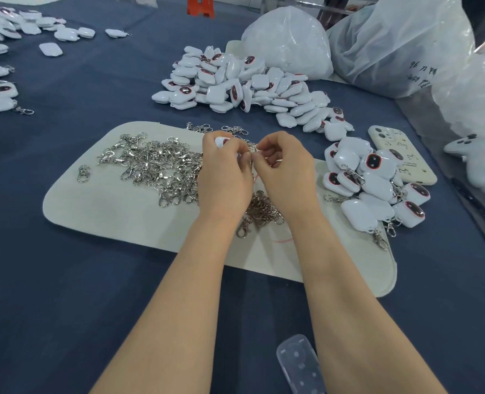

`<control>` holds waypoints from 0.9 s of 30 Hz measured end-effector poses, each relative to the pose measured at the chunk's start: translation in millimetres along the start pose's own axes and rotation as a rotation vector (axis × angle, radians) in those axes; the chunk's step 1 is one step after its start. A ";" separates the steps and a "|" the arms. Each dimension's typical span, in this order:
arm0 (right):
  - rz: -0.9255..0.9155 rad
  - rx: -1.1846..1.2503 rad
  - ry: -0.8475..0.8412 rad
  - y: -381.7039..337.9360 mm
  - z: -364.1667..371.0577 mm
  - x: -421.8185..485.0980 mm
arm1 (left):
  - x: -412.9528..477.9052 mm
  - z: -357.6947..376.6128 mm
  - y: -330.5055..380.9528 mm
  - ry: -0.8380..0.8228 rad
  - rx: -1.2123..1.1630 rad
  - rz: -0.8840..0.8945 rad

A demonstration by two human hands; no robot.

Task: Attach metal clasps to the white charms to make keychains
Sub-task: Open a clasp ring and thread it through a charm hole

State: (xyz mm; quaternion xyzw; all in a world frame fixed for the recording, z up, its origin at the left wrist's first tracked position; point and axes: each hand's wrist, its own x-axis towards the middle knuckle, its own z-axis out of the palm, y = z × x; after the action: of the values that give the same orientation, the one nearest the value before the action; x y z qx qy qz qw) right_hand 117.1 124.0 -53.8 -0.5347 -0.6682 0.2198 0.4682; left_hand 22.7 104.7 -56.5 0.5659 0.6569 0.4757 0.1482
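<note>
Left grip (224, 172) snug round glossy rounded white charm (221, 141); right grip (285, 169) in fingertip pinch on shiny metal clasp (254, 148).

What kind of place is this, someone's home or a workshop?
Probably a small assembly workshop, not a home: heaps of identical white charms, a pile of metal clasps on a felt mat, bulk plastic bags. The left hand holds a charm while the right hand pinches a clasp.
</note>
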 end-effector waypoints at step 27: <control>0.012 0.007 -0.096 2.6 -0.3 0.3 | -0.8 -0.6 0.8 -0.024 0.064 0.024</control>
State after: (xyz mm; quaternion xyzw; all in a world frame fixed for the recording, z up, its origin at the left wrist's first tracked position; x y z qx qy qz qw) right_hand 118.7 125.0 -55.7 -0.5260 -0.6858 0.2504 0.4362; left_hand 23.1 103.6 -55.8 0.5839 0.6631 0.4494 0.1320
